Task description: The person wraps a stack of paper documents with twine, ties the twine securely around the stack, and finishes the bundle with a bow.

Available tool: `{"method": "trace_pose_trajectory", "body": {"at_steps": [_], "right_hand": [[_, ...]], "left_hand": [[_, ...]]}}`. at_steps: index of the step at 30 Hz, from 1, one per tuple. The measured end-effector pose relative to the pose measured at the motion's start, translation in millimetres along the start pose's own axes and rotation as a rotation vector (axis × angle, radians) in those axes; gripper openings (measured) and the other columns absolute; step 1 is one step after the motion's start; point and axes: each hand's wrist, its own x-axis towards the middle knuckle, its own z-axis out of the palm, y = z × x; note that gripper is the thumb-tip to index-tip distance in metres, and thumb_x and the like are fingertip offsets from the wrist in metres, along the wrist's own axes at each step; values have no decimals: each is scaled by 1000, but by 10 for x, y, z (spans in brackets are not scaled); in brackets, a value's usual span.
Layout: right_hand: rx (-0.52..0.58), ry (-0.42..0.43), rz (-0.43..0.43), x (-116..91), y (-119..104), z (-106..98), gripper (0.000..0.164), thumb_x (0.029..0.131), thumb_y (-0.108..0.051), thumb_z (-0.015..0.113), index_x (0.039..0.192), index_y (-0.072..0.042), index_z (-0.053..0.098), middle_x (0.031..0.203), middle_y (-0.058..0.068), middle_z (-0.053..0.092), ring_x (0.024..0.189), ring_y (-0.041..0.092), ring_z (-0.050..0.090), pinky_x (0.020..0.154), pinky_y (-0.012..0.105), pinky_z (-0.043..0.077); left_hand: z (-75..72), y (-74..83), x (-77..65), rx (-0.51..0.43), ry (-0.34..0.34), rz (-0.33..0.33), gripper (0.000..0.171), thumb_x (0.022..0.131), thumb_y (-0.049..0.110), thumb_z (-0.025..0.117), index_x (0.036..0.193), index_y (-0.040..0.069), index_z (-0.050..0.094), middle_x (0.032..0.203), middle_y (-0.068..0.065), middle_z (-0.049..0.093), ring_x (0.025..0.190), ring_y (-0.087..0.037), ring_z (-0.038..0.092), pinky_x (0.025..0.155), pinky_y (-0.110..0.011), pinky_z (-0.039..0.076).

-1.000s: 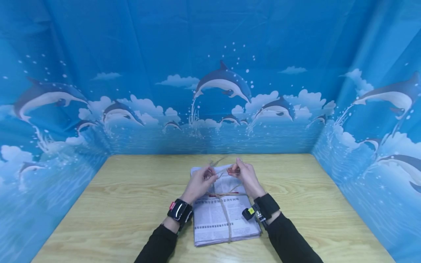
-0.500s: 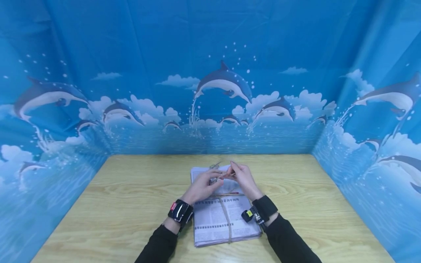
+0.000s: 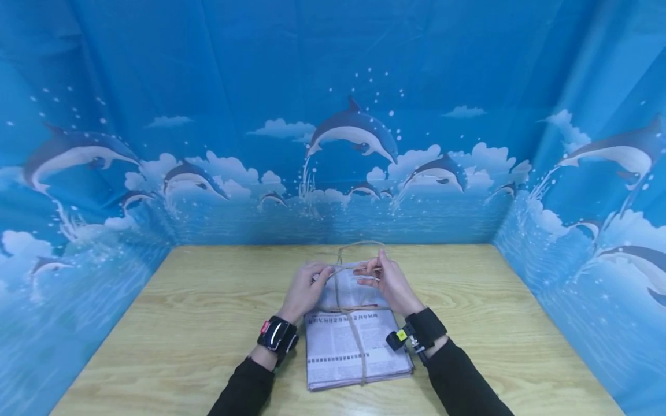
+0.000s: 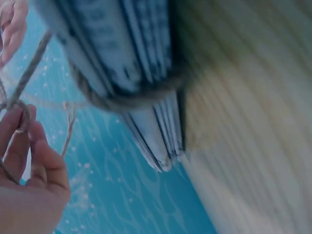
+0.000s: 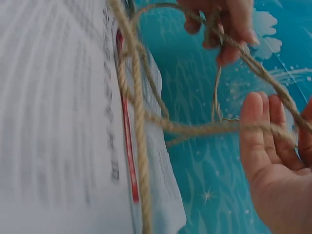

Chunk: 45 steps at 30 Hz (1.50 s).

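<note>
A stack of folded newspapers lies on the table, with brown twine crossing over it both ways. Near the far left corner of the stack, my left hand pinches a piece of the twine; the left wrist view shows the twine looped at the fingertips of that hand. Over the far right part, my right hand holds twine between thumb and fingers. Two strands run into the right hand in the right wrist view, its grip partly cut off by the frame edge.
The wooden table extends on both sides of the stack. A blue dolphin-print curtain encloses the back and both sides. A loop of twine arches beyond the far edge of the stack.
My hands came together over the stack, then moved apart: the left went left and the right slightly right. A strand now stretches between them, and a loop of twine stands up behind.
</note>
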Motion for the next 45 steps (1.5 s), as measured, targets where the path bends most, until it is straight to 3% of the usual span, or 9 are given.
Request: {"method": "trace_pose_trajectory", "body": {"at_steps": [7, 12, 22, 25, 28, 32, 36, 40, 45], "right_hand": [[137, 3, 24, -37, -16, -164, 57, 106, -48, 22, 72, -12, 50, 97, 4, 72, 106, 19, 66, 107, 47, 43], [217, 15, 57, -43, -6, -228, 57, 105, -50, 20, 67, -16, 46, 87, 2, 71, 98, 19, 68, 98, 41, 50], [350, 12, 101, -64, 25, -340, 54, 105, -50, 21, 66, -17, 38, 61, -4, 41, 75, 14, 62, 95, 38, 52], [426, 37, 117, -65, 19, -363, 53, 105, -51, 21, 65, -18, 35, 58, -5, 31, 60, 9, 47, 92, 36, 53], [462, 39, 133, -57, 17, -377, 54, 105, -52, 19, 64, -19, 33, 59, -6, 26, 55, 9, 29, 82, 29, 53], [465, 16, 139, -40, 19, -406, 55, 104, -53, 18, 64, -20, 34, 60, -6, 24, 57, 10, 19, 66, 22, 40], [468, 12, 136, -20, 22, -503, 55, 103, -54, 18, 64, -20, 35, 60, -7, 21, 55, 9, 18, 56, 20, 25], [433, -20, 149, -1, 45, -674, 55, 104, -53, 15, 63, -20, 33, 60, -6, 16, 53, 9, 15, 53, 21, 16], [357, -59, 208, 2, 88, -853, 55, 104, -52, 14, 64, -19, 33, 61, -5, 14, 54, 10, 12, 52, 21, 14]], "left_hand": [[-161, -105, -47, -20, 89, -25, 16, 93, 19, 67, 102, 9, 76, 103, -4, 73, 93, -17, 66, 74, -28, 53], [-297, -165, -72, 28, 84, -67, 15, 89, 9, 69, 103, 6, 75, 103, -5, 73, 91, -17, 64, 67, -23, 48], [-590, -309, -59, 28, 34, -154, 19, 93, 8, 64, 109, 7, 74, 112, -9, 72, 109, -27, 64, 98, -47, 48], [-664, -366, -58, 2, 71, -187, 18, 95, 7, 62, 107, 7, 74, 108, -10, 73, 108, -28, 65, 100, -47, 46], [-721, -412, -52, -136, 58, -259, 19, 97, 5, 58, 108, 3, 72, 103, -15, 72, 97, -29, 67, 89, -43, 53], [-810, -469, -30, -502, -32, -379, 23, 99, 5, 51, 116, -6, 62, 100, -15, 66, 73, -17, 61, 67, -28, 54], [-981, -534, -37, -714, -158, -465, 29, 100, 10, 52, 124, -6, 54, 92, -2, 60, 51, -4, 38, 46, -19, 34], [-1188, -621, -103, -549, -315, -470, 37, 100, 17, 55, 129, -5, 56, 86, -3, 63, 44, -4, 29, 44, -23, 27], [-1423, -807, -232, -301, -471, -459, 38, 98, 21, 59, 127, -5, 60, 102, -19, 67, 52, -8, 37, 51, -27, 35]]}}
